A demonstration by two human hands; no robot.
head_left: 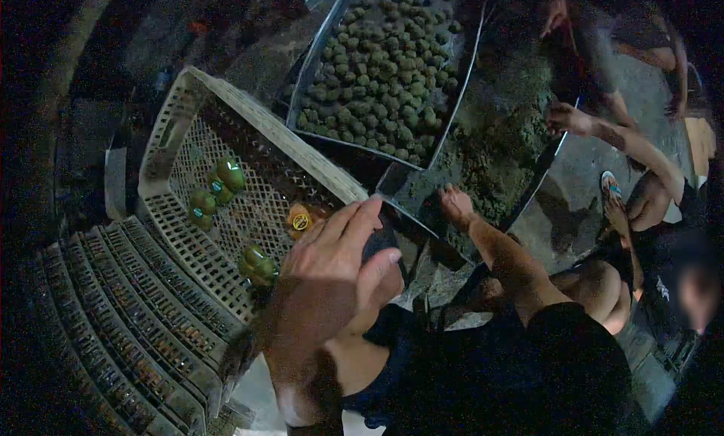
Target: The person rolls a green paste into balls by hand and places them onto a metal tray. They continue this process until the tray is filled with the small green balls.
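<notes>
In the head view, your left hand (332, 259) is in the middle of the picture, seen from the back, with the fingers (354, 217) stretched forward and the thumb (377, 274) bent under; between them a small dark object (379, 241) shows, and it seems you hold it, but what it is I cannot tell. Your right hand is not visible, or I cannot separate it from the other arms. Just beyond your hand a tilted cream plastic crate (249, 123) holds a few green fruits (230, 174), each with a small sticker (217, 186); the writing on them is too small to read. An orange fruit (299, 220) with a yellow round sticker lies near your fingertips, also not readable. Behind the crate, a metal tray (313, 55) is full of small round green-brown balls (381, 74), and beside it a second tray (411, 183) carries a heap of the same rough material (501, 142). Another person's hand (455, 204) touches this heap at its lower edge, and a further hand (566, 118) rests at its right side. Stacked crates (121, 315) fill the lower left. The edges of the picture are very dark, and the top right corner is hard to make out.
</notes>
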